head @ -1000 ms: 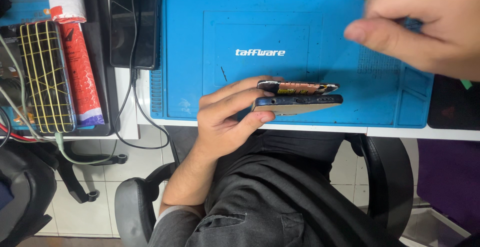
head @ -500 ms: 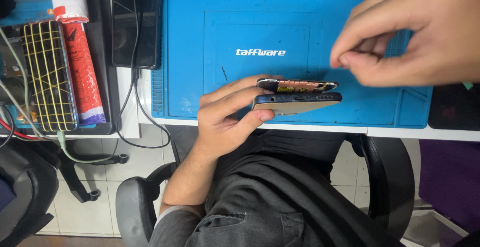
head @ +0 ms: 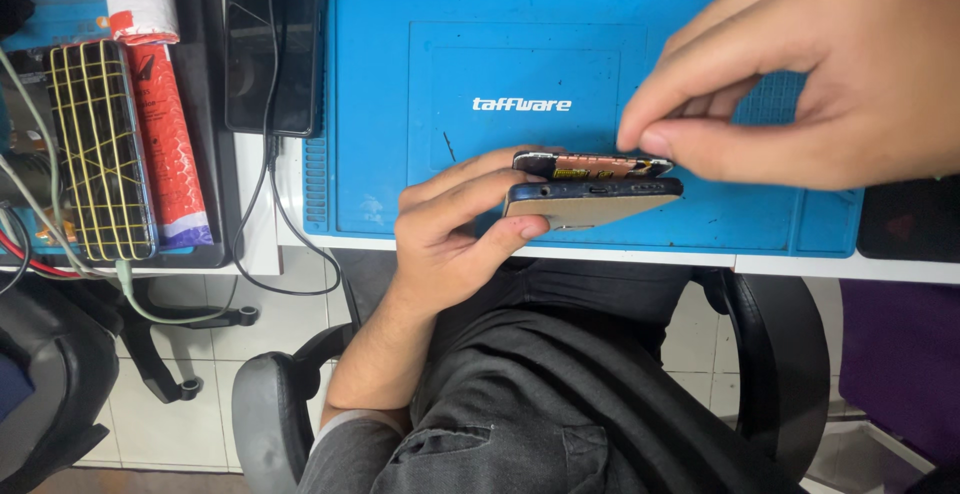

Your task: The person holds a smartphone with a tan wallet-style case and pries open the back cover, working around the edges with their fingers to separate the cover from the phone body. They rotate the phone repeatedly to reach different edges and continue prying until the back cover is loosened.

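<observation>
My left hand (head: 455, 239) comes up from the bottom, forearm bare and rising from my lap, grey sleeve at the elbow. Wrist straight, fingers (head: 470, 186) curled and stacked on the far side, thumb pressed along the near side, a closed side grip. My right hand (head: 800, 74) enters from the top right corner, big and close to the camera. Palm faces down, thumb and index fingertip pinched together, tips pointing left toward the left hand's fingertips. Other fingers loosely bent above. Hands near each other, not touching.

Red-white padded package (head: 155, 84) far left; dark phone screen (head: 272, 44) beside mat.
</observation>
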